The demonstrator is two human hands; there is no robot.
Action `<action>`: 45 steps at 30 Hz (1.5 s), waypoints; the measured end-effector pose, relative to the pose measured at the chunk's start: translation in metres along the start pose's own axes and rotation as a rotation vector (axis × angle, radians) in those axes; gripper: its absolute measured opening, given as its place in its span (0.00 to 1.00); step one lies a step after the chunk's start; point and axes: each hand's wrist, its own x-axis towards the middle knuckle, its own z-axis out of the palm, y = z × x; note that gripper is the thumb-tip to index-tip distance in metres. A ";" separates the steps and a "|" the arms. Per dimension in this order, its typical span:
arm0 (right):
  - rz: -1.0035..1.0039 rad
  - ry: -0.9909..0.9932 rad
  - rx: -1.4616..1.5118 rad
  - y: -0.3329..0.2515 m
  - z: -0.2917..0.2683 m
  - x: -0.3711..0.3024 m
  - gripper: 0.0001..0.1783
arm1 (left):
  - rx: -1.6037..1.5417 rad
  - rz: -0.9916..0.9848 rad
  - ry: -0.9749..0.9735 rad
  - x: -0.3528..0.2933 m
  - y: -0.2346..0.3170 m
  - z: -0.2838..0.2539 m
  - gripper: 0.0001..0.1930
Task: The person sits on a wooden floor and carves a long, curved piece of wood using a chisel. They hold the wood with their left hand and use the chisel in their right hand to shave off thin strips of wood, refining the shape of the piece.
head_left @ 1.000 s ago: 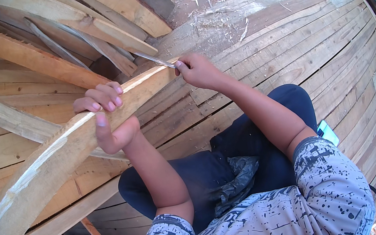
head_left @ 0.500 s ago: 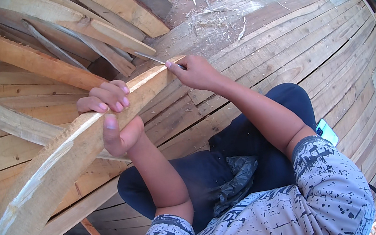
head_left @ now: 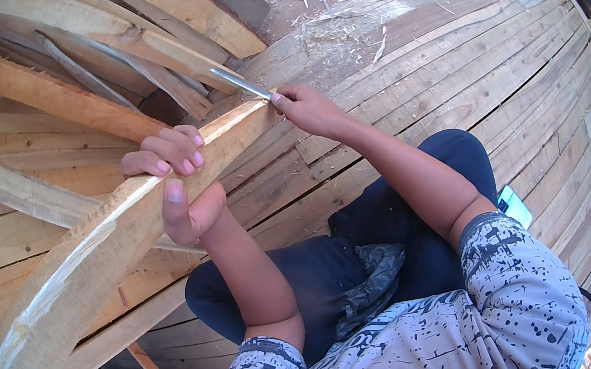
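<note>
Timber (head_left: pixel 118 226) clasped by left hand (head_left: pixel 175 196) slopes up rightward; right hand (head_left: pixel 306 112) grips blade (head_left: pixel 241 83) pointing up-left.

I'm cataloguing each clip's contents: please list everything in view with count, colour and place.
Curved beam: one, tan with a pale upper edge, from lower left to centre
Metal tool: one, silver, beyond the beam's far end
Curved timber: one, greyish, behind the beam
Loose timbers: several, tan to reddish, upper left
Planks: many, brown, across the right
Wood shavings: many, pale, upper middle
Flat phone-like thing: one, pale blue, beside the right thigh
Crumpled plastic: one, dark grey, on the lap
Trousers: one pair, dark blue, lower middle
Patterned shirt: one, light and dark grey, bottom
Left hand: one, bare, gripping the beam
Right hand: one, bare, holding the tool
</note>
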 end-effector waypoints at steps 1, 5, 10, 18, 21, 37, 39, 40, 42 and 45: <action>0.011 -0.039 0.013 0.005 -0.001 0.000 0.24 | -0.002 -0.001 0.002 0.000 0.000 0.000 0.10; 0.039 -0.159 0.026 -0.012 -0.011 -0.002 0.20 | -0.005 -0.002 0.016 -0.001 0.001 -0.007 0.10; 0.191 -0.278 0.166 -0.019 -0.017 -0.003 0.19 | -0.023 -0.002 0.032 0.000 0.001 -0.011 0.11; 0.275 -0.324 0.177 -0.035 -0.022 -0.006 0.27 | -0.008 -0.001 0.014 0.001 0.002 -0.006 0.11; 0.142 -0.246 -0.061 -0.030 -0.016 -0.005 0.33 | -0.021 -0.001 -0.008 0.000 0.001 -0.004 0.11; 0.647 -0.481 0.491 -0.046 -0.023 -0.009 0.29 | -0.028 -0.006 -0.027 0.000 0.002 -0.003 0.11; 0.678 -0.569 0.623 -0.038 -0.025 -0.007 0.28 | -0.032 -0.005 -0.027 0.000 0.001 -0.004 0.11; 0.648 -0.505 0.609 -0.032 -0.022 -0.006 0.27 | -0.035 -0.004 -0.024 0.000 0.000 -0.004 0.11; 0.587 -0.375 0.579 -0.024 -0.016 -0.005 0.25 | -0.043 -0.004 -0.017 0.000 0.000 -0.005 0.11; 0.371 -0.241 0.220 -0.021 -0.018 -0.002 0.25 | -0.051 -0.008 0.007 -0.001 0.000 -0.007 0.11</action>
